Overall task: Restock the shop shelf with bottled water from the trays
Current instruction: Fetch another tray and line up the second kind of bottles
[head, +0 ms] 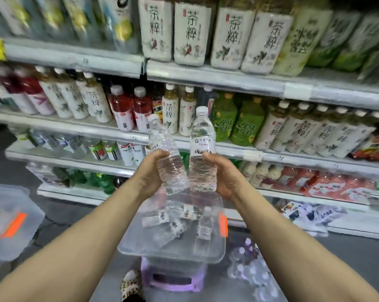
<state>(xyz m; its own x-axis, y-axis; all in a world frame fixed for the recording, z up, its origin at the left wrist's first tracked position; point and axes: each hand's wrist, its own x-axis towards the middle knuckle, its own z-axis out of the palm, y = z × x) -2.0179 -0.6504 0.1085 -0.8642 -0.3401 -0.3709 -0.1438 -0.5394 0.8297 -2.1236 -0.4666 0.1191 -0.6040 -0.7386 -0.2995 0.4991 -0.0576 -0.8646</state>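
Now, tilted bottle [170,164] gripped by left hand [149,173], upright bottle [202,149] at three o'clock by right hand [224,174], fingers [162,152] curled round both.

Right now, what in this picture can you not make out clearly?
Head view:
- In the clear tray, loose bottles: blurred, overlapping, count unclear.
- The second tray: cut by the left edge.
- The left shelf bottles: motion blur, labels unreadable.
- On the left hand's water bottle, the label: blurred, partly behind fingers.
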